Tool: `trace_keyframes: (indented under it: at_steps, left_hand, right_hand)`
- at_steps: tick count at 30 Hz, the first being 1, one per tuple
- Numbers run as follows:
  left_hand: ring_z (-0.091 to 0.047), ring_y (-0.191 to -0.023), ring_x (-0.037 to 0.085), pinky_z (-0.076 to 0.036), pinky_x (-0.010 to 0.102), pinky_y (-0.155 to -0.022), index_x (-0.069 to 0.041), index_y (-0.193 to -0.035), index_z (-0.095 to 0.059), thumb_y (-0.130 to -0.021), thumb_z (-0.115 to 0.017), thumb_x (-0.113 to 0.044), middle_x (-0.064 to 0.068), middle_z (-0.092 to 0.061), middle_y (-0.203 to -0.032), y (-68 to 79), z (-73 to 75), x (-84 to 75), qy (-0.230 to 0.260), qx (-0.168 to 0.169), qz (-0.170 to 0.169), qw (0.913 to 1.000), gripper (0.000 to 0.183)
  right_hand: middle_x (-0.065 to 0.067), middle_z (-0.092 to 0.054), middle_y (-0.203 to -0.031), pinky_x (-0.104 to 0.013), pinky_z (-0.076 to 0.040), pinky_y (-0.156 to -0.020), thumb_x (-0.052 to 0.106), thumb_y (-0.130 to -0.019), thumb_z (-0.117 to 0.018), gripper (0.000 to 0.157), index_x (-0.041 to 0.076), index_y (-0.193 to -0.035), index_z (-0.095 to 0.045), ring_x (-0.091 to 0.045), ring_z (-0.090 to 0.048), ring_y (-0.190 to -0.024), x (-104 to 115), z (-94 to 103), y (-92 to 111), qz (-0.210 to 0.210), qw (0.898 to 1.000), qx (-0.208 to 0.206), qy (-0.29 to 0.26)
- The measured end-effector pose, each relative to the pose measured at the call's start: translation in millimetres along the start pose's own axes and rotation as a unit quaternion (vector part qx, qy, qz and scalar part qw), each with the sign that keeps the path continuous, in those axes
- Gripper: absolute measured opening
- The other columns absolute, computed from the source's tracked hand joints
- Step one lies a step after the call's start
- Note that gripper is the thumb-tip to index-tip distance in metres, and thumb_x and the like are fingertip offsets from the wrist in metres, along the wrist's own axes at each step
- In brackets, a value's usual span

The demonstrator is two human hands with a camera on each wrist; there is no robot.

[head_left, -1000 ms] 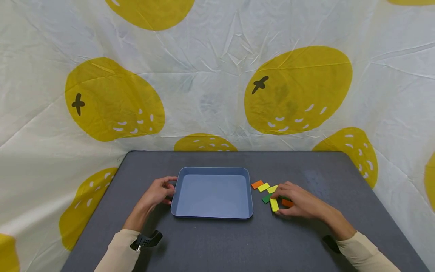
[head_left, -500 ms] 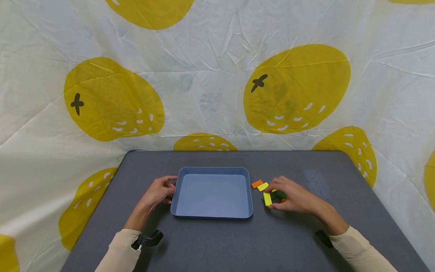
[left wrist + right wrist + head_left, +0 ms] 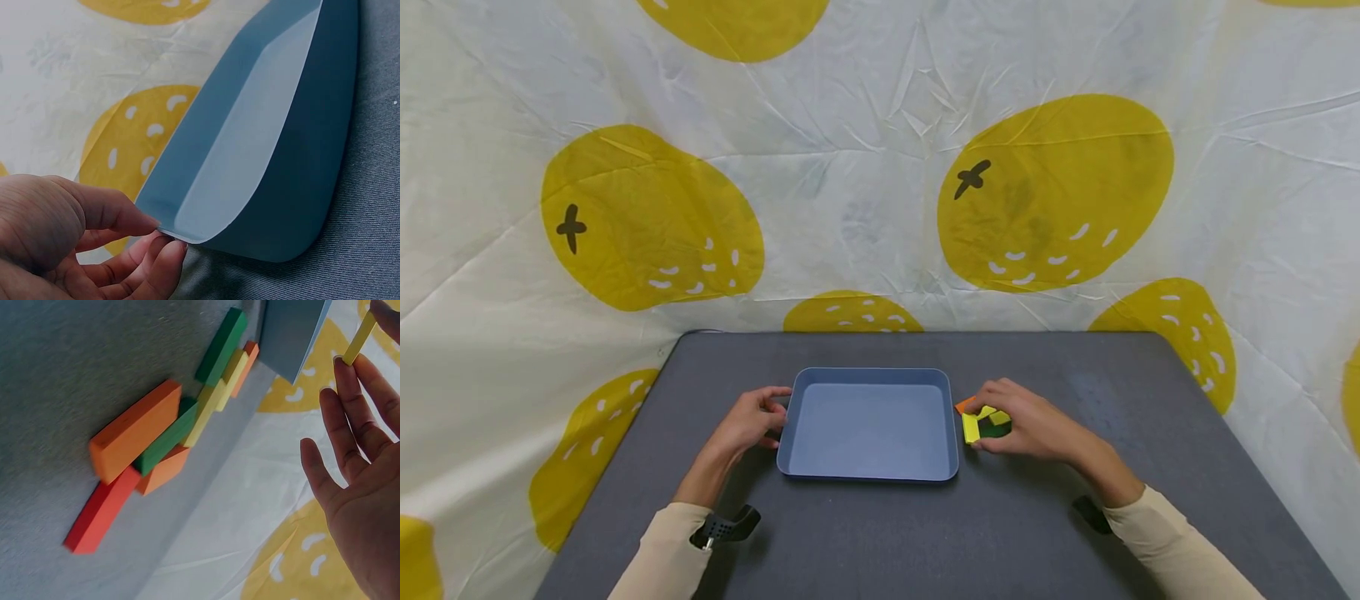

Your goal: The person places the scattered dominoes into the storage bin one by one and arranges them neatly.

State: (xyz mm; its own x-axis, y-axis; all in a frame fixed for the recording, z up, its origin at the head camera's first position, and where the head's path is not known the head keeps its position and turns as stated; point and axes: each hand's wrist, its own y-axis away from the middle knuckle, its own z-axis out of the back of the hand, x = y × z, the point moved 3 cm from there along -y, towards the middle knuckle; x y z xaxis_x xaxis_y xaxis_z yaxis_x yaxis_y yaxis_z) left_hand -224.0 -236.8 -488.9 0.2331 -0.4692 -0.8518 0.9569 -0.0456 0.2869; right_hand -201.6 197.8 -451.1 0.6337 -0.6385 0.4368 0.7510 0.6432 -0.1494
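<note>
A blue-grey rectangular tray (image 3: 867,433) sits on the dark table in the head view. At its left end, the fingertips of my left hand (image 3: 747,425) pinch the rim, which the left wrist view shows close up. To the right of the tray, my right hand (image 3: 1033,421) pinches a yellow block (image 3: 971,429) between thumb and fingers, close to the tray's right side. The right wrist view has this yellow block (image 3: 360,337) at its upper right, off the table. In the head view my right hand hides most of the loose blocks.
Loose blocks lie in a cluster on the table right of the tray: a green block (image 3: 222,347), a red block (image 3: 103,509), a larger-looking orange block (image 3: 134,431) and several others. A patterned cloth (image 3: 865,233) hangs behind the table's far edge.
My right hand has moved left with the yellow block, from among the loose blocks to near the tray's right side. My left hand and the tray have stayed in place.
</note>
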Motion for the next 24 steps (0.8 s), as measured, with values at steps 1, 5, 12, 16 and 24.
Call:
trace_keyframes:
  at_steps: [1, 5, 12, 16, 24]
  left_hand:
    - [-0.062, -0.083, 0.028, -0.059, 0.038, -0.06, -0.004, -0.143, -0.055, -0.093, -0.062, 0.002, 0.017, -0.057, -0.103, -0.2, 0.1, 0.2, -0.001, 0.0, 0.0, 1.0, 0.051]
    - [-0.063, -0.084, 0.028, -0.059, 0.038, -0.06, -0.003, -0.143, -0.054, -0.094, -0.061, 0.002, 0.018, -0.057, -0.104, -0.6, 0.2, 0.2, -0.002, 0.0, -0.001, 1.0, 0.051]
    - [-0.063, -0.082, 0.027, -0.059, 0.037, -0.059, -0.003, -0.143, -0.054, -0.093, -0.062, 0.002, 0.017, -0.057, -0.102, -0.5, -0.2, -0.3, 0.002, 0.004, -0.002, 1.0, 0.051]
    - [-0.062, -0.082, 0.027, -0.059, 0.037, -0.059, -0.003, -0.143, -0.054, -0.093, -0.061, 0.003, 0.017, -0.056, -0.102, -0.9, 0.3, -0.8, 0.004, 0.004, 0.0, 1.0, 0.051]
    - [-0.062, -0.082, 0.027, -0.059, 0.038, -0.06, -0.003, -0.144, -0.054, -0.094, -0.061, 0.003, 0.018, -0.057, -0.103, -1.0, 1.3, -0.9, 0.001, 0.002, -0.002, 1.0, 0.05]
  right_hand:
    - [0.016, -0.062, -0.109, -0.036, -0.05, -0.086, 0.039, -0.084, -0.082, 0.043, 0.026, -0.124, -0.071, -0.008, -0.052, -0.102, 1.0, -0.5, -1.9, -0.002, 1.0, 0.0, 0.0]
    - [0.016, -0.062, -0.11, -0.038, -0.051, -0.088, 0.041, -0.084, -0.082, 0.039, 0.025, -0.118, -0.072, -0.008, -0.053, -0.103, 6.0, -1.4, -10.5, -0.007, 1.0, -0.001, 0.0]
    - [0.014, -0.062, -0.108, -0.036, -0.051, -0.086, 0.041, -0.083, -0.083, 0.038, 0.025, -0.115, -0.072, -0.009, -0.053, -0.102, 17.6, -2.0, -27.1, 0.014, 1.0, -0.014, 0.001]
    - [0.012, -0.062, -0.11, -0.037, -0.052, -0.085, 0.039, -0.083, -0.083, 0.037, 0.023, -0.115, -0.073, -0.012, -0.055, -0.104, 24.0, -2.7, -37.4, 0.016, 1.0, -0.009, -0.006]
    - [0.011, -0.063, -0.111, -0.033, -0.051, -0.08, 0.038, -0.084, -0.082, 0.036, 0.022, -0.115, -0.072, -0.015, -0.056, -0.101, 33.2, -5.6, -54.4, 0.029, 0.999, 0.0, -0.026]
